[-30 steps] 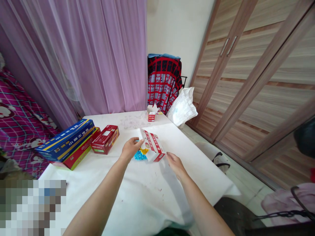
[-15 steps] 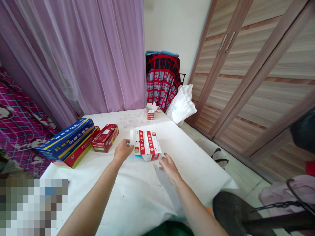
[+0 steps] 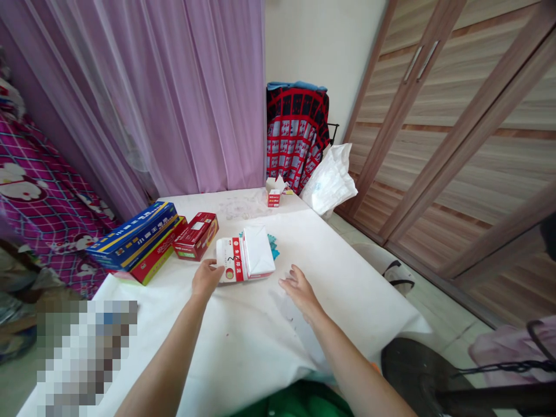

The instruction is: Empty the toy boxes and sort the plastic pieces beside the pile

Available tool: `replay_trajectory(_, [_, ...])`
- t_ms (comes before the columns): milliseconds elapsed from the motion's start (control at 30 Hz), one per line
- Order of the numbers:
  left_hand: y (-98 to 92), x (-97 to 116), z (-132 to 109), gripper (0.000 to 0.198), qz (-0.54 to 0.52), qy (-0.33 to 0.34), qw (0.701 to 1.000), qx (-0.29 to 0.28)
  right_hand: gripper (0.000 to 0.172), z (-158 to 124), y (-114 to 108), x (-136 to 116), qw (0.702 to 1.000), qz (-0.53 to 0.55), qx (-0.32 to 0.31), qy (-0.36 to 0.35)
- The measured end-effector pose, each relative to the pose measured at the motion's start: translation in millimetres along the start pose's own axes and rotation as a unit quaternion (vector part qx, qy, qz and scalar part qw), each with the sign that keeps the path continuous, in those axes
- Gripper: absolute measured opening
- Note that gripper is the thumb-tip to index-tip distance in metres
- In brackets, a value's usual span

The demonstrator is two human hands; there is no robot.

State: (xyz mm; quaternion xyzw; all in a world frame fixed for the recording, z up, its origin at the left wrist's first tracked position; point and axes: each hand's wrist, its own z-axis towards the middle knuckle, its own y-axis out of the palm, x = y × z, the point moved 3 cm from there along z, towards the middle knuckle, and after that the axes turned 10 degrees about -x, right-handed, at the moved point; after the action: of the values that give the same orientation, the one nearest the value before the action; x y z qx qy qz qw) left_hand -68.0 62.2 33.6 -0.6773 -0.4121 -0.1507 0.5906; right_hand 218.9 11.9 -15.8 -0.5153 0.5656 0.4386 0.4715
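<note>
A red-and-white cardboard box [image 3: 234,258] with printed lettering lies on the white-covered table. My left hand [image 3: 207,278] grips its left edge, thumb on the near face. A plain white block-like part [image 3: 259,252] covers the right half of the box; I cannot tell whether it is a panel of the box or a separate packet. From behind it sticks out a teal spiky-edged thing [image 3: 273,246], mostly hidden. To the right, my right hand [image 3: 300,289] hovers apart from the box with its fingers spread and nothing in them.
Left of the box are a dark red box [image 3: 195,236], a red-and-yellow box [image 3: 158,255] and a long blue box [image 3: 132,237]. A small open carton [image 3: 274,194] stands at the far edge. Beyond the right edge are a white bag [image 3: 330,182] and a black round base [image 3: 408,370].
The red-and-white box has turned, so the plain white part now faces up on its right half. The teal thing shows at its right. My right hand has come away from the box.
</note>
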Motion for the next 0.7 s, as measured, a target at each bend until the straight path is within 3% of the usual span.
replay_trajectory(167, [-3.5,-6,-17,0.024,-0.011,0.000,1.000,0.017,0.085,5,26,2,0.999,-0.024,-0.035,-0.031])
replay_trajectory(400, [10.8,-5,-35,0.018,-0.058,0.023,0.997,0.041,0.072,-8,32,0,0.994,0.014,-0.046,-0.096])
replay_trajectory(533, [22.3,6,-36,0.016,-0.139,0.047,0.989,0.012,0.065,-9,37,-16,0.990,-0.002,-0.063,-0.129])
replay_trajectory(700, [27.0,26,-31,0.028,-0.259,0.071,0.963,-0.028,0.061,-13,51,-43,0.979,-0.049,-0.089,-0.175])
